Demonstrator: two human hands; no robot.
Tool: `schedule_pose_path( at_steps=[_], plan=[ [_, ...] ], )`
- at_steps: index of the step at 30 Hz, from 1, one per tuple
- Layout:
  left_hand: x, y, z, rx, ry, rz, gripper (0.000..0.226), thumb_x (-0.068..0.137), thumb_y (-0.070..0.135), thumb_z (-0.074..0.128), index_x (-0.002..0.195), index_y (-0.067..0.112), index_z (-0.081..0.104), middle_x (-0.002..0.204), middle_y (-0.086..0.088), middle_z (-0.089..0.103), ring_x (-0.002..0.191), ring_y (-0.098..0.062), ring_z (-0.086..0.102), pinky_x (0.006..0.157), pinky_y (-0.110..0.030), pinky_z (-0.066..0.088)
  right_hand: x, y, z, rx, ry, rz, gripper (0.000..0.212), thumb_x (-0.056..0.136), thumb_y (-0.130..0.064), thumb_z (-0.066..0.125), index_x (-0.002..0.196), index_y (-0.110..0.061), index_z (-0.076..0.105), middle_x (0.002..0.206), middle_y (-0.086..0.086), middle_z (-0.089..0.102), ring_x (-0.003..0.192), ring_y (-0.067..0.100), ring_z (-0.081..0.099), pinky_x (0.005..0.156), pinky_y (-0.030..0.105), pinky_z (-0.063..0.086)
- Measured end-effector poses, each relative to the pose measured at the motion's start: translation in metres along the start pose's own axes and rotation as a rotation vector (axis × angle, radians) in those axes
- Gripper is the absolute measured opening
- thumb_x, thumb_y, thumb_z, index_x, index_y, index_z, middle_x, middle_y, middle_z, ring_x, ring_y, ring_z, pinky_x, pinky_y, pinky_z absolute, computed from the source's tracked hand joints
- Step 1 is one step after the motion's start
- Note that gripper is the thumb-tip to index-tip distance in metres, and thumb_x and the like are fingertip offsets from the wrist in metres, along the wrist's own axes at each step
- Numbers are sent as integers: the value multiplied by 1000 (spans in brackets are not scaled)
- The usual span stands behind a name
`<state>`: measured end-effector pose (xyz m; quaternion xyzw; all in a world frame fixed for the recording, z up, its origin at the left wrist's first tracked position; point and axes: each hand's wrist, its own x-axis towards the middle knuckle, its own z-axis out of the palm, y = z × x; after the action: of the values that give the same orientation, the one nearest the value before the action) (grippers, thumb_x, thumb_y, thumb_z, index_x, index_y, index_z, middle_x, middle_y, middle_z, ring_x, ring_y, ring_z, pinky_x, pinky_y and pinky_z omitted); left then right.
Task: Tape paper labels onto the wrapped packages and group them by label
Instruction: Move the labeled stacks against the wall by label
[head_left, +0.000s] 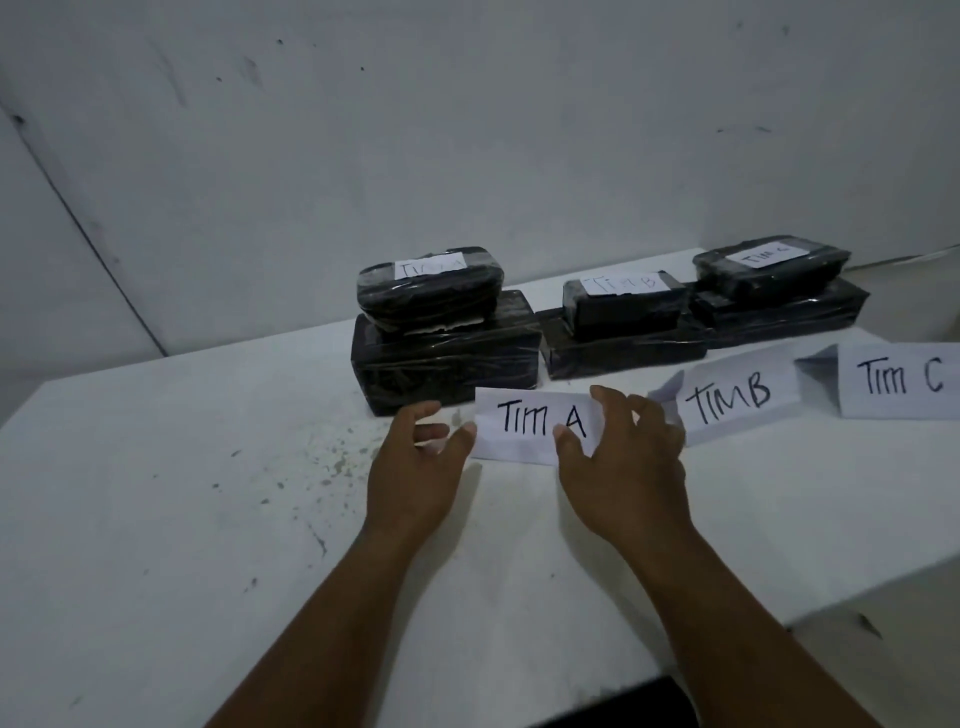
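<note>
Your left hand (415, 457) and right hand (621, 457), fingers loosely spread and gripping nothing, flank the "TIM A" sign (535, 423) standing on the counter (208, 493), just before the wrapped packages (447, 358).

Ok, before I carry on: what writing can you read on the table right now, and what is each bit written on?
"TIM A": folded paper sign, front, between the left hand and right hand.
"TIM B": folded paper sign, middle.
"TIM C": folded paper sign, right.
"TIM B": small label on the middle top package.
"TIM C", faint: small label on the right top package.
Left top package: label too blurred; begins "TI".
</note>
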<state>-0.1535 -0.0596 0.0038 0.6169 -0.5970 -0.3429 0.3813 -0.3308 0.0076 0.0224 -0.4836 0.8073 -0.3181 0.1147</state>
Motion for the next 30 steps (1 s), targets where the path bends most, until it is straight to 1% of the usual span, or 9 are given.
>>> schedule_pose_path(
  at_steps=[2, 5, 8, 11, 14, 18, 22, 27, 30],
  plan=[
    [3, 1, 4, 23, -38, 16, 49, 89, 54, 69, 131, 39, 50, 111, 17, 61, 95, -6, 61, 85, -29, 45, 0, 4, 3, 23, -33, 21, 62, 98, -52, 52, 153, -31, 33, 159, 9, 30, 143, 33, 28, 108, 50, 40],
    [6, -1, 9, 21, -73, 64, 52, 88, 50, 72, 134, 39, 49, 111, 17, 66, 97, -3, 65, 88, -30, 50, 7, 8, 7, 92, -42, 16, 62, 98, -49, 56, 153, -32, 32, 156, 8, 34, 139, 31, 37, 107, 48, 45],
    [7, -3, 12, 25, -74, 98, 54, 88, 44, 75, 134, 41, 48, 101, 15, 74, 92, 2, 67, 88, -30, 52, 14, 8, 10, 182, -42, -1, 65, 96, -44, 63, 152, -31, 33, 148, 6, 44, 133, 27, 48, 106, 48, 49],
    [5, -4, 8, 16, -86, 110, 57, 88, 38, 77, 136, 40, 46, 92, 11, 75, 89, -3, 70, 86, -27, 53, 17, 7, 12, 231, -46, -18, 65, 96, -37, 67, 152, -30, 34, 144, 3, 49, 130, 22, 51, 104, 37, 48],
    [-1, -7, -1, 22, -97, 128, 57, 87, 33, 78, 134, 42, 46, 83, 12, 74, 83, -3, 70, 74, -15, 50, 15, 7, 13, 255, -69, -54, 64, 97, -33, 67, 152, -29, 36, 146, 1, 48, 133, 17, 48, 96, 24, 39],
    [-11, -13, -16, 67, -100, 141, 53, 87, 33, 79, 128, 46, 48, 90, 19, 71, 81, 1, 68, 61, -4, 48, 9, 4, 18, 284, -108, -102, 61, 98, -31, 67, 152, -29, 38, 150, 0, 47, 136, 17, 46, 106, 29, 41],
    [-21, -21, -29, 85, -85, 162, 47, 88, 31, 79, 126, 42, 53, 87, 30, 65, 76, 10, 66, 58, -2, 46, 5, 0, 25, 309, -128, -120, 61, 97, -29, 68, 151, -30, 40, 146, -1, 51, 132, 17, 52, 105, 31, 46],
    [-26, -28, -38, 58, -72, 149, 45, 89, 26, 78, 128, 34, 56, 89, 25, 69, 78, 11, 66, 60, -5, 48, -1, -3, 27, 339, -118, -125, 61, 95, -24, 71, 149, -27, 42, 140, 1, 56, 125, 18, 56, 98, 29, 50],
    [-27, -29, -40, 55, -71, 154, 45, 89, 25, 77, 129, 32, 57, 95, 17, 71, 80, 1, 68, 61, -5, 49, -2, -4, 28, 340, -114, -122, 62, 95, -24, 71, 149, -27, 42, 140, 2, 56, 124, 18, 57, 97, 30, 51]
  ],
)
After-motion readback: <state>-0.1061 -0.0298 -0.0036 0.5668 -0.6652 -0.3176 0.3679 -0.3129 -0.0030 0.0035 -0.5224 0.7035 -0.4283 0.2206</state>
